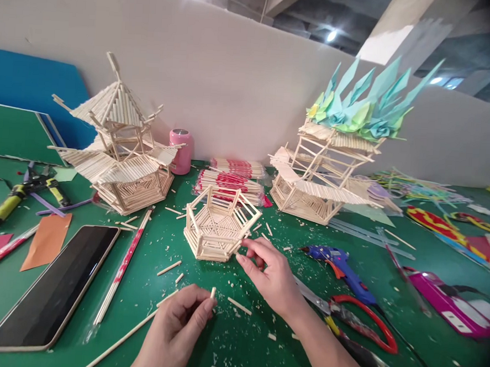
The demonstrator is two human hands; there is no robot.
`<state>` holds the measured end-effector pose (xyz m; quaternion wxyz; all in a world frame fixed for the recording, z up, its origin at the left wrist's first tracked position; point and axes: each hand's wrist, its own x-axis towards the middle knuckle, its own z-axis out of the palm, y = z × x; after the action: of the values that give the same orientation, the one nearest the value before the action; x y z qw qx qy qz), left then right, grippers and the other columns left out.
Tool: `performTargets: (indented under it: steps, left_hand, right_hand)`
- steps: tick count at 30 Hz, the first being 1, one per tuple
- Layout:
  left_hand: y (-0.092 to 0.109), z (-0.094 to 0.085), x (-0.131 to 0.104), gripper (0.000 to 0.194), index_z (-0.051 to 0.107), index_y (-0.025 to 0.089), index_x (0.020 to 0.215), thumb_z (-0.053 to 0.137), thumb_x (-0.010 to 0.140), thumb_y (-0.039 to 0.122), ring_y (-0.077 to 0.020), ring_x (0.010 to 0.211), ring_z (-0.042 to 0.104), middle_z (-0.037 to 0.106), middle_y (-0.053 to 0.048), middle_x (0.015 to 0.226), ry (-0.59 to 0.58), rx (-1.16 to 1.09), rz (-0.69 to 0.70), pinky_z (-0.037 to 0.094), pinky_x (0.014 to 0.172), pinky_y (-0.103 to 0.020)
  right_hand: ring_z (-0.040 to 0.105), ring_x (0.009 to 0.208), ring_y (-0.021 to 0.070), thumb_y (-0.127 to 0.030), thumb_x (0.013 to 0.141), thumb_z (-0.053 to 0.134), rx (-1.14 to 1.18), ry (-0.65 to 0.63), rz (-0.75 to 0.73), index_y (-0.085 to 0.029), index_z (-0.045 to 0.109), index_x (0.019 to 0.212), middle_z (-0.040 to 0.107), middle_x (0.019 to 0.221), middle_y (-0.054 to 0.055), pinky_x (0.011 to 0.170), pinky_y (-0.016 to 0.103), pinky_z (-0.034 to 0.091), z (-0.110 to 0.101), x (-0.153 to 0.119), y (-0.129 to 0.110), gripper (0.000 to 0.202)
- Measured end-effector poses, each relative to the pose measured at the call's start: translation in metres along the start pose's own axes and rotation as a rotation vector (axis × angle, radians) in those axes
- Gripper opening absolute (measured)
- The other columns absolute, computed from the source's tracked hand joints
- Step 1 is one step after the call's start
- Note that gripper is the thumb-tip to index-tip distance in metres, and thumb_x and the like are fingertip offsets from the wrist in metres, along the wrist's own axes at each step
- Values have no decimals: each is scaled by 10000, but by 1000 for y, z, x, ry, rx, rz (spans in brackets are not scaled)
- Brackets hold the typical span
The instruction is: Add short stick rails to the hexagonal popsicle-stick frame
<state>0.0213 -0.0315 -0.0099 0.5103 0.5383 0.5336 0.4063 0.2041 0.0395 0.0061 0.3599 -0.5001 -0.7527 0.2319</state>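
Pinching, in the fingers of the left hand (pixel 180 323), a short stick (pixel 213 292), roughly upright, in front of a hexagonal stick frame (pixel 214 247). Bordering, beside that hand, a long stick (pixel 128 334) slanting across the green worktop (pixel 143 280).

Reaching, with the right hand (pixel 276 277), to the right edge of the hexagonal stick frame; whether grasping or only touching, cannot tell.

Showing the hexagonal stick frame near the middle of the worktop, just in front of red-and-white stick packs (pixel 230 185). Also showing, behind and leftward, a roofed stick pavilion (pixel 121 104) near a pink container (pixel 183 157); rightward, a stick pavilion topped with paper leaves (pixel 319 188).

Including, at right, a blue glue gun (pixel 343 270) and red-handled scissors (pixel 379 324); at left, a phone (pixel 51 288), lying flat.
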Motion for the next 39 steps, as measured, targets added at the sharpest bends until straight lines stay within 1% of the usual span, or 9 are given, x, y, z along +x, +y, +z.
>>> performTargets:
  steps: [3, 7, 11, 14, 19, 23, 25, 32, 39]
  left_hand:
    - [-4, -1, 1, 288, 629, 155, 639, 569, 772, 403, -131, 564, 428, 511, 2, 581, 50, 13, -2, 347, 529, -224]
    - [-1, -3, 4, 302, 630, 145, 616, 613, 718, 429, -111, 515, 393, 512, 12, 546, 58, -103, -124, 320, 493, -218]
    - [12, -4, 9, 313, 625, 142, 583, 624, 694, 436, -94, 483, 368, 510, 21, 521, 123, -164, -197, 298, 476, -212]
    - [21, -6, 15, 295, 638, 146, 587, 617, 702, 416, -101, 498, 391, 519, 16, 529, 188, -135, -170, 308, 478, -215]
    - [28, -8, 27, 225, 651, 150, 640, 609, 726, 353, -103, 477, 415, 526, 19, 517, 319, 38, 14, 334, 447, -213]
    - [34, -6, 36, 192, 625, 161, 585, 583, 756, 238, -103, 455, 434, 532, 22, 484, 498, 378, 398, 366, 440, -209]
    - [37, -5, 41, 191, 623, 159, 593, 573, 770, 211, -107, 469, 449, 547, 15, 497, 539, 466, 527, 376, 457, -215]
    - [37, -4, 57, 167, 639, 159, 639, 580, 788, 203, -133, 509, 465, 571, -3, 527, 623, 557, 677, 367, 520, -260]
    - [32, 1, 64, 160, 677, 174, 693, 569, 806, 209, -156, 555, 474, 620, -28, 591, 659, 632, 729, 361, 564, -283]
  right_hand:
    - [534, 602, 134, -257, 803, 570, 27, -30, -58, -159, 671, 867, 559, 717, 24, 537, 248, 477, 5, 7, 0, 155]
    - [578, 721, 157, -238, 829, 546, 79, -65, -110, -184, 676, 782, 593, 744, 28, 667, 274, 486, 9, 15, 4, 148]
    - [572, 731, 163, -255, 837, 532, 115, -49, -100, -181, 661, 789, 601, 779, 40, 659, 275, 469, 9, 22, -2, 157]
    - [554, 690, 160, -279, 829, 535, 146, -13, -63, -166, 652, 768, 595, 763, 43, 610, 266, 449, 5, 28, -13, 174]
    - [532, 629, 146, -313, 803, 554, 224, 24, 22, -150, 647, 714, 600, 697, 28, 572, 257, 428, -1, 40, -28, 207]
    - [495, 579, 125, -340, 796, 553, 301, 43, 82, -147, 639, 679, 577, 617, -1, 553, 250, 404, 0, 49, -30, 242]
    - [472, 566, 116, -352, 789, 560, 337, 55, 105, -145, 636, 669, 558, 599, -11, 545, 247, 384, 1, 52, -29, 251]
    - [453, 550, 106, -388, 754, 591, 448, 65, 195, -147, 635, 645, 535, 574, -21, 547, 252, 374, 0, 56, -30, 268]
    - [485, 566, 116, -382, 719, 615, 517, 83, 249, -156, 641, 649, 536, 558, -26, 584, 269, 394, 0, 58, -33, 239]
